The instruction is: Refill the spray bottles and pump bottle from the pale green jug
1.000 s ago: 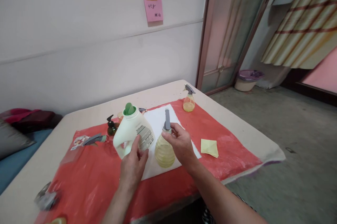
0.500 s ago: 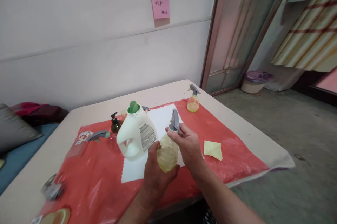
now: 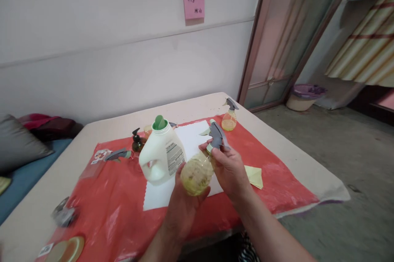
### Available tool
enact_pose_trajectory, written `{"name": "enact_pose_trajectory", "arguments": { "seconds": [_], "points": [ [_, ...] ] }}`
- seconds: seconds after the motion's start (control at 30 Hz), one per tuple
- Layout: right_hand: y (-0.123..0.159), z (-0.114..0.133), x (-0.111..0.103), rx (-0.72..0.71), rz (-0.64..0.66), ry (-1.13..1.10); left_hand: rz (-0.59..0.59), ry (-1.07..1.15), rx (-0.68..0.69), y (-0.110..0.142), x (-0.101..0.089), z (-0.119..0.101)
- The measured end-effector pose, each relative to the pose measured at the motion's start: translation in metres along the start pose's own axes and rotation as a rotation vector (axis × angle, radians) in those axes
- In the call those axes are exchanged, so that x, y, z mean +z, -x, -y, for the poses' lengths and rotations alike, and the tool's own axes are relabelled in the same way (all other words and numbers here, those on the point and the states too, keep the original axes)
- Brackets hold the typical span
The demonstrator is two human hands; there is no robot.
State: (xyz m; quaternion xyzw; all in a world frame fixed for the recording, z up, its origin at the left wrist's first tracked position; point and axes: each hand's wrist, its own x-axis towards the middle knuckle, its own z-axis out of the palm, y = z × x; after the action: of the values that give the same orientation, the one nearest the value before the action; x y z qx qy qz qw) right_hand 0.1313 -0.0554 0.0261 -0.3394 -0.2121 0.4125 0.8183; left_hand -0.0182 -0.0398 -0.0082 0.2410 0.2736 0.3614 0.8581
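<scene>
aslant in left hand and right hand, yellow spray bottle

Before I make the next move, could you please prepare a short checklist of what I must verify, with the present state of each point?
1. Left hand supports the body of the held spray bottle: ok.
2. Right hand holds the bottle's top, just below the spray head: ok.
3. Held bottle upright: not ok, it is tilted, its head leaning toward the right.
4. Spray head screwed tight: cannot tell.
5. White jug standing upright, apart from the spray head: ok.
6. Cap over the jug's green spout: not ok, none is on it.
</scene>
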Motion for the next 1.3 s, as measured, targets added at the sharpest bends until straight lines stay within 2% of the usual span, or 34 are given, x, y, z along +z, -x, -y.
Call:
{"name": "enact_pose_trajectory", "arguments": {
  "seconds": [0.07,0.1,0.17,0.27,0.33,0.5,0.7,0.87,0.97,1.07,1.3],
  "points": [
    [-0.001,-0.001,0.001,-0.011,-0.014,-0.004,0.001,-0.059,0.09,-0.001,-0.003,0.0],
    [-0.001,0.0,0.001,-0.013,-0.016,-0.007,-0.009,-0.08,0.081,-0.002,-0.005,0.001],
    [-0.002,0.002,0.0,-0.006,0.003,-0.007,-0.053,-0.076,-0.07,-0.005,-0.009,0.002],
    [-0.001,0.004,-0.001,0.027,0.049,-0.003,-0.14,-0.02,-0.444,-0.008,-0.01,0.006],
    [0.0,0.004,-0.003,0.041,0.06,-0.007,-0.156,0.043,-0.531,-0.009,-0.008,0.008],
    [-0.001,0.005,-0.004,0.017,0.051,-0.053,-0.123,0.185,-0.395,-0.013,-0.004,0.004],
    [-0.007,0.022,-0.016,-0.132,-0.072,-0.036,-0.285,0.107,-0.39,-0.019,-0.021,0.0],
    [-0.016,0.037,-0.031,-0.233,-0.203,-0.047,-0.417,0.086,-0.227,-0.015,-0.028,-0.01],
    [-0.02,0.041,-0.035,-0.242,-0.277,-0.091,-0.436,0.089,-0.161,-0.009,-0.025,-0.027],
    [-0.022,0.038,-0.034,-0.239,-0.333,-0.109,-0.432,0.065,-0.074,-0.002,-0.018,-0.054],
    [-0.021,0.009,-0.026,-0.138,-0.315,-0.076,-0.375,-0.055,0.329,0.011,-0.015,-0.117]
  ]
}}
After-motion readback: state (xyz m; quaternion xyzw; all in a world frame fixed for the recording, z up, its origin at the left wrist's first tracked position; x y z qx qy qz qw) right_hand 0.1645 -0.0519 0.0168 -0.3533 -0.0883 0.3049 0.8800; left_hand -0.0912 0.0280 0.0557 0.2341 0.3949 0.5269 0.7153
